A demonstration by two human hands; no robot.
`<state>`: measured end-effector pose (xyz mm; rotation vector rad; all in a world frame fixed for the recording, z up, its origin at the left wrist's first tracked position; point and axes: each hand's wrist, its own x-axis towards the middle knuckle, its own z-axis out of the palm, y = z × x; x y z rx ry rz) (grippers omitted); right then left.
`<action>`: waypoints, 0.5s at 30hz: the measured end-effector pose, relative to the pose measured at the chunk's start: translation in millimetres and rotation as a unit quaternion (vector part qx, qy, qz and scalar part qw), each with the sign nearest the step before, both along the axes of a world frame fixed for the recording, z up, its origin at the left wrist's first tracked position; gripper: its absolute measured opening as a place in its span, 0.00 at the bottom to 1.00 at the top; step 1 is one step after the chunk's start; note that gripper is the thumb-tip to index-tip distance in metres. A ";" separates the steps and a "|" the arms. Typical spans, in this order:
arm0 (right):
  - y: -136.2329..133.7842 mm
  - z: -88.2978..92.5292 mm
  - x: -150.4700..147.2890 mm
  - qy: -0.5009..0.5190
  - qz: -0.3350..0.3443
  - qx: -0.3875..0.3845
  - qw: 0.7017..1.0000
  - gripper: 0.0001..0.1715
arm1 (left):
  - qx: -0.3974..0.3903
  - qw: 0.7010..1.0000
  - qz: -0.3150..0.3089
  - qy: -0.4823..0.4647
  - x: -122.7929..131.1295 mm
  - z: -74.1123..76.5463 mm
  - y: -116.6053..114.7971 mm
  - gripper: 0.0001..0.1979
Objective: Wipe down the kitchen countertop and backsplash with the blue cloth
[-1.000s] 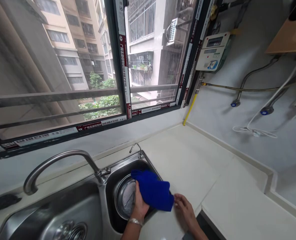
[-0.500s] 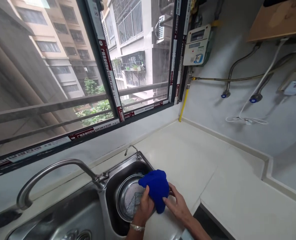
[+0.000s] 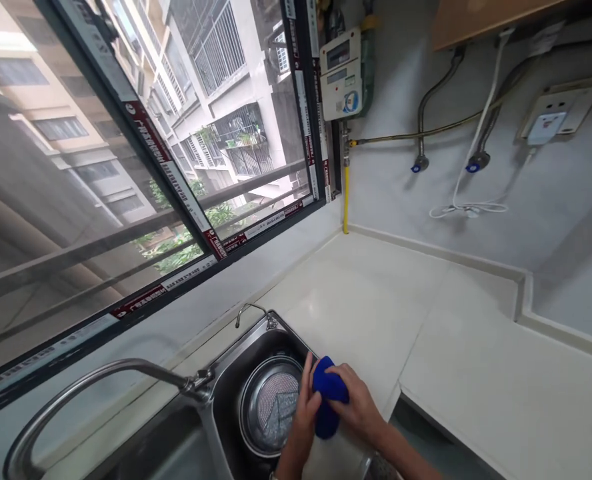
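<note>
A blue cloth (image 3: pixel 329 385), bunched and folded, is held between my two hands over the counter beside the small sink basin. My left hand (image 3: pixel 306 403) presses against its left side, thumb in front and fingers extended up behind. From the right, my right hand (image 3: pixel 359 400) grips the cloth with curled fingers. Left of my hands, a round metal pan (image 3: pixel 249 417) with a perforated-looking bottom sits in the small basin (image 3: pixel 223 427). Inside the pan lies a grey, shiny piece of cloth or scouring pad (image 3: pixel 280 415); its kind is unclear.
A large curved faucet (image 3: pixel 101 367) arches over the bigger basin on the left. A thin small tap (image 3: pixel 251 308) stands at the back. The white counter (image 3: pixel 366 293) runs right, with a dark opening (image 3: pixel 426 433) at its front. Hoses and a gas meter (image 3: pixel 343 77) hang on the wall.
The blue cloth was draped wide over my left hand; now it is gathered smaller between both hands. My right hand has closed on it. The head view has tilted and shifted right.
</note>
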<state>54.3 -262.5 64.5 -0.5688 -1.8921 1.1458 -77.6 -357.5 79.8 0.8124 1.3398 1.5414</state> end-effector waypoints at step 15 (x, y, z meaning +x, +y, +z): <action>68.4 53.0 75.4 -0.027 -0.014 -0.189 0.982 0.18 | -0.046 0.967 0.182 0.170 -24.6 22.1 23.6 0.30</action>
